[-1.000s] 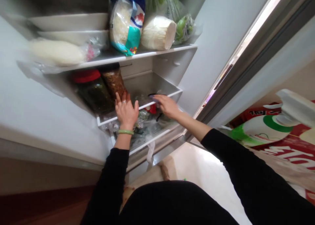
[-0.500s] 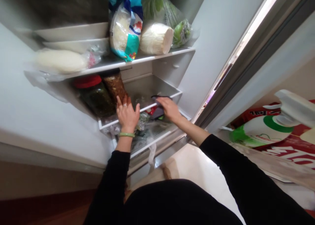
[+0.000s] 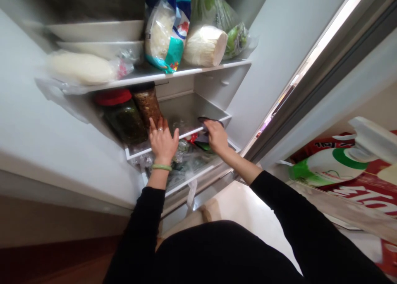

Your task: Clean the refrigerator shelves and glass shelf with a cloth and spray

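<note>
My left hand [image 3: 163,142] lies with fingers spread at the front edge of the lower glass shelf [image 3: 176,104], its fingertips by a brown-filled jar [image 3: 147,104]. Left of that stands a dark jar with a red lid [image 3: 119,110]. At the right end of the same shelf edge, my right hand [image 3: 217,137] is closed on a thin dark grey cloth [image 3: 203,138]. Part of the cloth lies on top of the shelf and part hangs over its front edge; the fingers hide some of it.
Above, the upper shelf [image 3: 214,66] carries a blue bag [image 3: 169,35], a pale wrapped roll [image 3: 204,46], bagged green vegetables [image 3: 235,42] and a white bagged item [image 3: 83,67]. Below is a drawer [image 3: 182,186] with plastic bags. The open door at right holds a spray bottle [image 3: 335,164].
My right hand has slid slightly right along the shelf edge with the cloth, more of which now shows on top of the shelf. My left hand stays in place; the view has shifted a little.
</note>
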Available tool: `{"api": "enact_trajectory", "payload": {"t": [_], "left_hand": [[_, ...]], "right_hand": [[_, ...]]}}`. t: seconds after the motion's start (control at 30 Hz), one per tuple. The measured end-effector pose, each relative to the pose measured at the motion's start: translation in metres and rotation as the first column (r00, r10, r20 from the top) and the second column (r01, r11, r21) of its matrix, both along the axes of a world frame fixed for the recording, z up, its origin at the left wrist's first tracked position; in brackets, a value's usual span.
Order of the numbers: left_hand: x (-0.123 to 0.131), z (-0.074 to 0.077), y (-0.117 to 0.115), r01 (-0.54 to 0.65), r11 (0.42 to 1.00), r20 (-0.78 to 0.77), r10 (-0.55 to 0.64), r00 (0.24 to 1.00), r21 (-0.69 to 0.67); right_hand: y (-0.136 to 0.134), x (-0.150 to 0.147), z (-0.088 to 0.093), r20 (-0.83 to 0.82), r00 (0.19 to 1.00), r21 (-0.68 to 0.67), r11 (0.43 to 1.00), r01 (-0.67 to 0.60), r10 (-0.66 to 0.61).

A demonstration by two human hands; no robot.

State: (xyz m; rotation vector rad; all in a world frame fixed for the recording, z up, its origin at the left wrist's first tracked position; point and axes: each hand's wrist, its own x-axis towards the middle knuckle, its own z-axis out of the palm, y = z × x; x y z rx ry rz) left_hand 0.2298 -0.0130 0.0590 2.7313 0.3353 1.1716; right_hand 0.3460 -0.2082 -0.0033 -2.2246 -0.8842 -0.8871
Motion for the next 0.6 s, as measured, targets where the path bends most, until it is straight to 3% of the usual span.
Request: {"api": "enact_trajectory", "payload": {"t": [0.17,0.27,0.37,0.5,0.6], "left_hand": [[0.001,-0.001,0.000,0.000,1.000,0.024,0.000,1.000,0.002],[0.001,0.000,0.000,0.024,0.999,0.035,-0.023,0.999,-0.022],[0.002,-0.001,0.001,0.041,0.999,0.029,-0.040,0.999,-0.028],[0.003,-0.003,0.002,0.033,0.999,0.054,-0.032,0.998,-0.019],[0.003,-0.003,0.002,0.022,1.000,0.049,-0.021,0.999,-0.023]], "right_hand": [[0.009,-0.011,0.000,0.030,0.987,-0.065,0.986,-0.153,0.156],[-0.006,-0.002,0.003,-0.019,0.995,-0.032,0.995,-0.099,0.099],[0.002,-0.007,0.002,-0.041,0.998,0.041,0.998,-0.047,0.048],[0.022,-0.022,-0.002,0.032,0.969,-0.006,0.970,-0.244,0.244],[0.001,-0.007,0.002,0.007,0.965,-0.033,0.965,-0.260,0.261]]}}
